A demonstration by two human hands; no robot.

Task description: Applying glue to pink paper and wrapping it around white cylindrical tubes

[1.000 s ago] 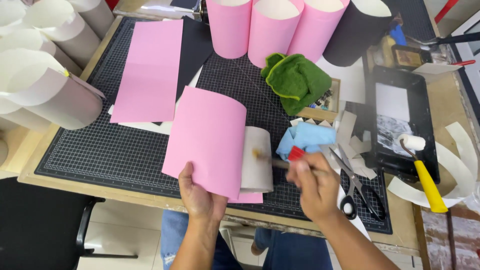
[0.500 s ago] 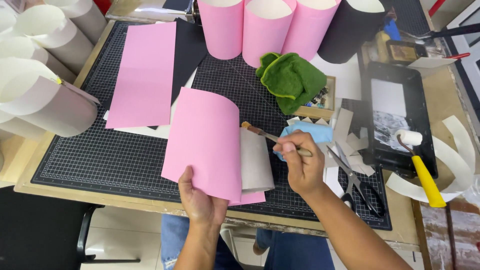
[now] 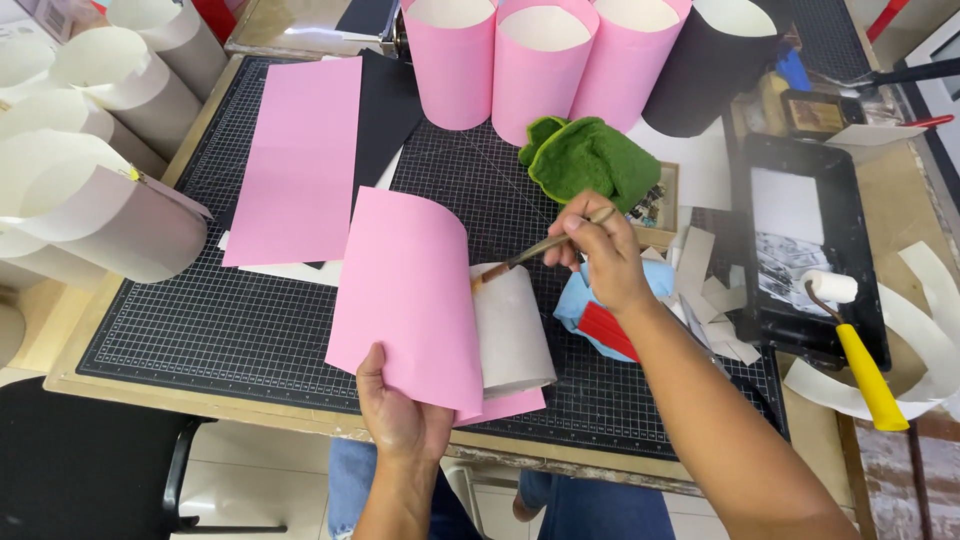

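From my feed, the left hand (image 3: 400,415) is gripping the near edge of a curled pink sheet (image 3: 410,295), thumb on top and fingers tucked under, keeping it rolled over so the pale grey inside face shows on the right. The right hand (image 3: 600,250) is pinched around a thin brush (image 3: 535,250), holding it like a pencil with the tip touching that grey inner face right by the pink edge. The sheet sits on the near middle of the black gridded cutting mat (image 3: 220,330), its corner poking just past the mat's near edge.

Just beside the right wrist there's a light blue cloth (image 3: 580,305) with something red on it, plus a scatter of white paper strips (image 3: 705,290). Behind the hand is a green fuzzy cloth (image 3: 595,160). Further right is a black tray (image 3: 800,240) with a small paint roller (image 3: 850,335), yellow handle, leaning on its near rim. A flat pink sheet (image 3: 300,160) lies on the left of the mat, over a black one. Three pink paper tubes (image 3: 540,60) and a black tube (image 3: 710,60) stand along the back, and white tubes (image 3: 90,200) pile up at the left.
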